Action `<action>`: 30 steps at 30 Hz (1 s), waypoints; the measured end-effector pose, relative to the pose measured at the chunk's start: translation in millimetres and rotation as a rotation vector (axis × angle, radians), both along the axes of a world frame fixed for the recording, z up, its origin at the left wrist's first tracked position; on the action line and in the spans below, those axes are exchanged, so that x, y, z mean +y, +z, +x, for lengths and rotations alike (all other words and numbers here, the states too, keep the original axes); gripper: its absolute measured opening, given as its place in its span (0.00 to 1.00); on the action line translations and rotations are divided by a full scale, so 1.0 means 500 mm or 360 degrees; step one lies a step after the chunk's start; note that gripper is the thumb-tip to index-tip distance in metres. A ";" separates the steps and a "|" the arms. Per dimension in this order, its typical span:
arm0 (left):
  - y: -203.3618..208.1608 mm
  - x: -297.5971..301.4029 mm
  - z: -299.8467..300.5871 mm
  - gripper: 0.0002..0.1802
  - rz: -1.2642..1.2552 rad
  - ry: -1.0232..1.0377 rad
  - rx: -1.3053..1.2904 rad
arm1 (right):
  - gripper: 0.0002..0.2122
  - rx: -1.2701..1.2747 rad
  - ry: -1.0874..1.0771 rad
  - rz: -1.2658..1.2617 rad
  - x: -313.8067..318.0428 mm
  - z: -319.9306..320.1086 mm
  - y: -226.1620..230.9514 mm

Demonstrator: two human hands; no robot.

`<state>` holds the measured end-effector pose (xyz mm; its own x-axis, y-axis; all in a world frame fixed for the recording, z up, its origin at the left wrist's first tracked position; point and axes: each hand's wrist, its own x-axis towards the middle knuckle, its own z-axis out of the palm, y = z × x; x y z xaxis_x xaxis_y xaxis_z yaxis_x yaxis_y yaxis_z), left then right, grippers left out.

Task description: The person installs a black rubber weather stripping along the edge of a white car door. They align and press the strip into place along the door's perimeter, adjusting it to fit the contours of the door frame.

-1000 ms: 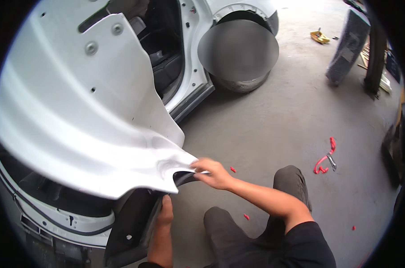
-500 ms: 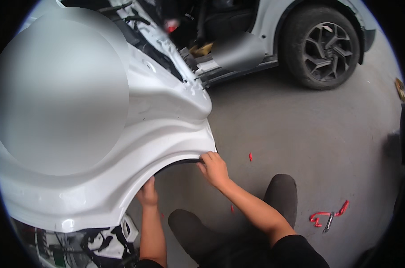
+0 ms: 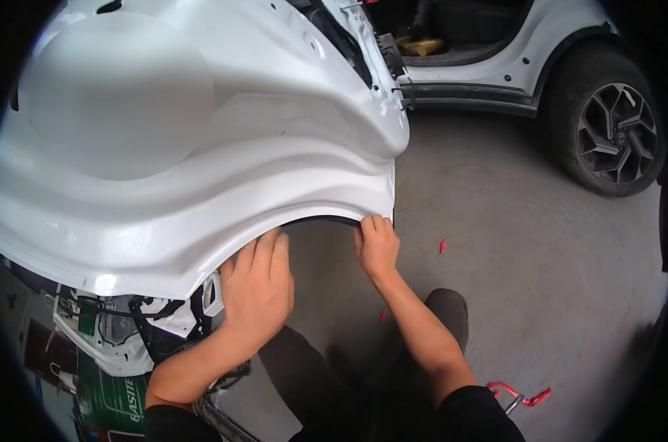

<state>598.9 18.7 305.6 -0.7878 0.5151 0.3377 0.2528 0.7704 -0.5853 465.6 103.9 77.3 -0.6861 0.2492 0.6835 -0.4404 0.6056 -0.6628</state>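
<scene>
Red-handled pliers (image 3: pixel 517 395) are lying on the concrete floor (image 3: pixel 540 280), well right of the fingers. Both the left hand (image 3: pixel 255 283) and right hand (image 3: pixel 376 245) are gripping the white fender panel's (image 3: pixel 201 155) black arch trim (image 3: pixel 323 220), fingers curled over its edge; the panel is stretching left to right, arch opening facing down.

Even daylight, soft glare on the white panel (image 3: pixel 201 147) (one patch smeared blank), fisheye edges bent and black.
</scene>
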 end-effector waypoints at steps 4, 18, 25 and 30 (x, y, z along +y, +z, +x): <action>-0.043 -0.037 -0.061 0.25 -0.0216 0.0018 0.0041 | 0.10 0.0026 -0.0031 -0.0004 -0.005 0.004 0.001; -0.162 -0.020 -0.205 0.15 -0.0617 0.0015 0.0001 | 0.11 0.0103 -0.0102 -0.0007 -0.024 -0.013 -0.026; -0.159 -0.023 -0.204 0.13 -0.0209 -0.0088 -0.0037 | 0.10 0.0110 -0.0079 -0.0080 -0.018 -0.018 -0.034; -0.165 -0.035 -0.204 0.16 -0.0110 -0.0103 0.0004 | 0.09 0.0021 -0.0055 -0.0230 -0.017 -0.012 -0.047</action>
<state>496.9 1.1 222.8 -0.7514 0.5870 0.3014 0.2993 0.7103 -0.6371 459.8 95.5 54.0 -0.6666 0.3690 0.6477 -0.4300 0.5193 -0.7385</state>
